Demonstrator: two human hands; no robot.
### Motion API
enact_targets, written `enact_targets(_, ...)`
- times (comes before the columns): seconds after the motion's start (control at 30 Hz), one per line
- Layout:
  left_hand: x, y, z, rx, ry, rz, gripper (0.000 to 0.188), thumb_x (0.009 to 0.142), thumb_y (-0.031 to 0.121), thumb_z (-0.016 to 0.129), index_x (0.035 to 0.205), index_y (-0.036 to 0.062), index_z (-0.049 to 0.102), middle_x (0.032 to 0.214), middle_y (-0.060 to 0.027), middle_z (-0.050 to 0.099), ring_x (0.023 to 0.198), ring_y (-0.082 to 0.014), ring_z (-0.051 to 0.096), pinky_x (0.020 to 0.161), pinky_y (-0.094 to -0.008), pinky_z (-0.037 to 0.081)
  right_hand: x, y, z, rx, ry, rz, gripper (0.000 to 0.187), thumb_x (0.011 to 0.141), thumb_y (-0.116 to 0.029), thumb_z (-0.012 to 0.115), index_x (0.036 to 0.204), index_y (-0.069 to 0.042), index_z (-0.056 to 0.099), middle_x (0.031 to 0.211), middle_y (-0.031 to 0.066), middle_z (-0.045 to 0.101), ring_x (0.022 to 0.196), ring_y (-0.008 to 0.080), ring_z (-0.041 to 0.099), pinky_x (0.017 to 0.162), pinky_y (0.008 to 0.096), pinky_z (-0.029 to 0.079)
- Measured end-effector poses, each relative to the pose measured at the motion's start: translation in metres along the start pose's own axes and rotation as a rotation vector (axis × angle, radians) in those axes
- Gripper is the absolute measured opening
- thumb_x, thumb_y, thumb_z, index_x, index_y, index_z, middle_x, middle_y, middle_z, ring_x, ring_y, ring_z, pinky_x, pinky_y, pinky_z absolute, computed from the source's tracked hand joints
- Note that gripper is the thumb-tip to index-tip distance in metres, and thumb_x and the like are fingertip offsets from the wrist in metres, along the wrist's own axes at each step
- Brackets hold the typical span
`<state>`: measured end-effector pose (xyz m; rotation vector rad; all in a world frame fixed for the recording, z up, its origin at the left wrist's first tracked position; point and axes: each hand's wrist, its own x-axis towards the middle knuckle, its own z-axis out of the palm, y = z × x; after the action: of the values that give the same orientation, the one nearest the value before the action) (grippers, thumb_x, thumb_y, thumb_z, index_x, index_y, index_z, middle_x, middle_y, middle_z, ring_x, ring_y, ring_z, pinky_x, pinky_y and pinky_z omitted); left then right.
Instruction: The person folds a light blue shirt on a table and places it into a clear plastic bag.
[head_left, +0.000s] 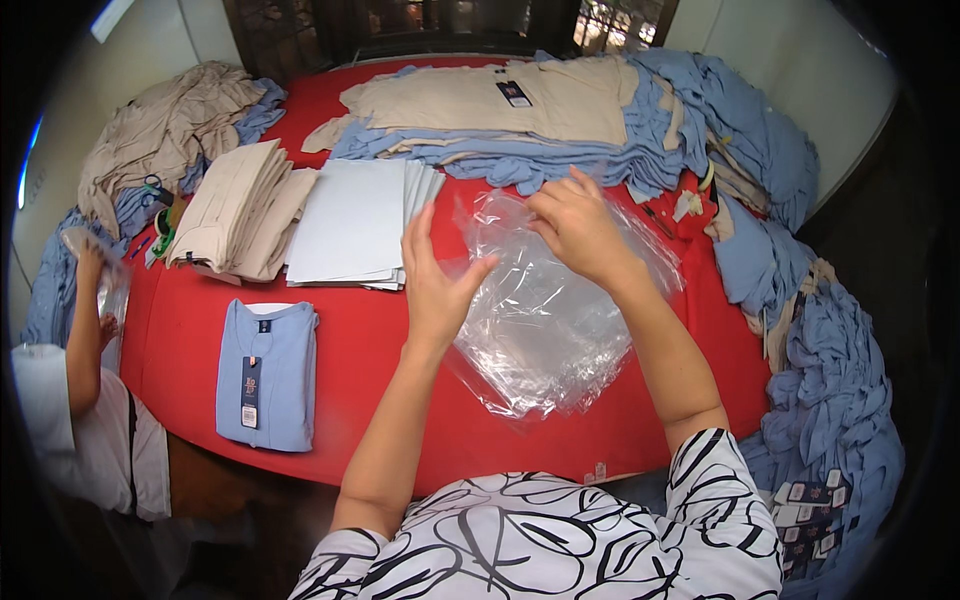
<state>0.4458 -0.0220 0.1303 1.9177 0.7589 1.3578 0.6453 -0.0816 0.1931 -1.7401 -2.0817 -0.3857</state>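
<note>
A stack of clear plastic bags [545, 330] lies on the red table in front of me. At its far edge my right hand [583, 228] has thumb and fingers pinched together on a bag's edge. My left hand [440, 285] is held over the left side of the bags, thumb and fingers apart, gripping nothing. Left of that hand, a folded light-blue shirt [290, 400] lies flat with a dark hang tag [250, 385] on its front. Behind the shirt sits a stack of white sheets [348, 225], close to my left fingertips.
Folded beige garments [235, 210] lean beside the sheets. Beige and blue shirts [460, 105] are piled along the far side. Loose blue garments [830, 370] cover the right edge, with tags [810, 510] near me. At the left edge a co-worker's hand [88, 255] handles clear plastic.
</note>
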Motion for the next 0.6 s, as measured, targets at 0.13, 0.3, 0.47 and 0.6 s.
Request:
enact_targets(0.13, -0.039, -0.047, 0.013, -0.351, -0.172, -0.356, 0.087, 0.081, 0.017, 0.081, 0.149, -0.0033, 0.031, 0.149, -0.0217, 0.039, 0.135, -0.0299, 0.042, 0.112, -0.0393, 0.036, 0.022, 0.011, 0.018, 0.347, -0.083, 0.036, 0.017, 0.083, -0.02, 0.073, 0.094, -0.007, 0.069, 0.096, 0.0075, 0.061, 0.098, 0.0253, 0.059, 0.095, 0.0482, 0.039)
enact_targets(0.3, -0.044, -0.034, 0.011, -0.287, -0.44, -0.516, 0.077, 0.082, 0.01, 0.077, 0.147, 0.0028, 0.037, 0.141, -0.0173, 0.049, 0.116, -0.0243, 0.056, 0.095, -0.0343, 0.048, 0.008, 0.038, 0.038, 0.061, -0.018, 0.04, 0.023, 0.084, -0.028, 0.073, 0.096, -0.008, 0.069, 0.095, 0.0062, 0.058, 0.098, 0.0259, 0.056, 0.089, 0.0412, 0.038)
enact_targets(0.47, -0.068, -0.051, 0.011, 0.116, -0.322, -0.304, 0.077, 0.081, 0.009, 0.076, 0.147, 0.0012, 0.036, 0.127, -0.0199, 0.054, 0.102, -0.03, 0.061, 0.089, -0.0398, 0.05, 0.012, 0.035, 0.024, 0.046, 0.105, -0.004, 0.036, 0.086, -0.033, 0.072, 0.112, -0.009, 0.067, 0.105, 0.0076, 0.06, 0.106, 0.0269, 0.054, 0.094, 0.0399, 0.038)
enact_targets(0.6, -0.085, -0.04, 0.008, 0.186, -0.368, -0.479, 0.09, 0.078, 0.016, 0.079, 0.15, -0.0013, 0.027, 0.148, -0.0285, 0.036, 0.127, -0.0388, 0.049, 0.103, -0.0435, 0.044, -0.009, 0.071, 0.026, 0.265, 0.367, 0.238, 0.041, 0.089, -0.035, 0.067, 0.119, -0.006, 0.065, 0.116, 0.0125, 0.062, 0.109, 0.0317, 0.057, 0.094, 0.0411, 0.043)
